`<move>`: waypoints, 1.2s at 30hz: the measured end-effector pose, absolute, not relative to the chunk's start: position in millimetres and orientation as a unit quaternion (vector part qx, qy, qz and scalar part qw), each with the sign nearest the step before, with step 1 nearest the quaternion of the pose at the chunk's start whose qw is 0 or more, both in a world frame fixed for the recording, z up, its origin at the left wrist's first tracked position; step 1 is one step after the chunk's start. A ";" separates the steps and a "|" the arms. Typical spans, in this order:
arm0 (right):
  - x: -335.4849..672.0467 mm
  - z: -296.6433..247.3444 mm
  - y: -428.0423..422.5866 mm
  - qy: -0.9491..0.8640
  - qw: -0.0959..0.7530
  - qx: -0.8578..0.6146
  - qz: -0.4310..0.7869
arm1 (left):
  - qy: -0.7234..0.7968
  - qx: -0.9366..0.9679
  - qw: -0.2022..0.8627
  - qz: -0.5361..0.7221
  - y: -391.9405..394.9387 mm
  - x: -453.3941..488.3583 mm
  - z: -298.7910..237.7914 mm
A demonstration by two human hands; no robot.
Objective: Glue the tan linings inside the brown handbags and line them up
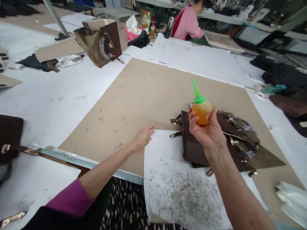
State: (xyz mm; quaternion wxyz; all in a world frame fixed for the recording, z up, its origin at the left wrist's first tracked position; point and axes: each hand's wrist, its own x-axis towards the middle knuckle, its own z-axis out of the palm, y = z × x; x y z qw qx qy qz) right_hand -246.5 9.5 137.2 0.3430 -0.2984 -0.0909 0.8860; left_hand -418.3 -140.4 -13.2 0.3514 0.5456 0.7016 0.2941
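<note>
My right hand (207,132) is wrapped round a squeeze bottle (203,111) of amber liquid with a green cap and a long green nozzle, held up above a dark brown handbag (193,148). The bag lies on its side, with metal buckles and plastic-wrapped handles. Over to the left, my left hand (144,136) is at the corner of a white paper sheet (163,147), its fingers curled at the paper's edge. Dark smudges cover the sheet's near part, which reaches over the table's front edge.
Brown board (134,92) covers the middle of the table. An upright handbag (96,44) stands at the back left, near a pink basket (131,34) and several bottles. Part of another brown bag (11,134) shows at left. A person in pink (188,24) sits across the table.
</note>
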 end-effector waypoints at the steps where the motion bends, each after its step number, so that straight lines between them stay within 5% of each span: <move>1: -245.6 137.4 5.2 -0.096 0.342 -0.291 0.888 | 0.712 0.530 0.338 0.312 -134.4 -420.7 -14.1; 8: -186.2 130.4 -48.0 -0.116 0.369 -0.276 0.880 | 0.800 0.297 0.290 0.433 -166.7 -393.4 -20.1; 13: -116.4 111.4 -85.6 -0.087 0.414 -0.304 0.854 | 0.756 0.183 0.461 0.427 -214.2 -363.7 -2.7; 16: -87.4 104.7 -103.4 -0.075 0.424 -0.308 0.848 | 0.755 0.180 0.492 0.395 -222.9 -350.5 5.0; 22: -48.1 100.8 -126.6 -0.104 0.445 -0.309 0.834 | 0.802 0.165 0.371 0.437 -209.1 -361.4 11.6; 36: 4.8 86.5 -150.9 -0.097 0.463 -0.301 0.828 | 0.793 0.199 0.413 0.400 -191.6 -346.5 -0.8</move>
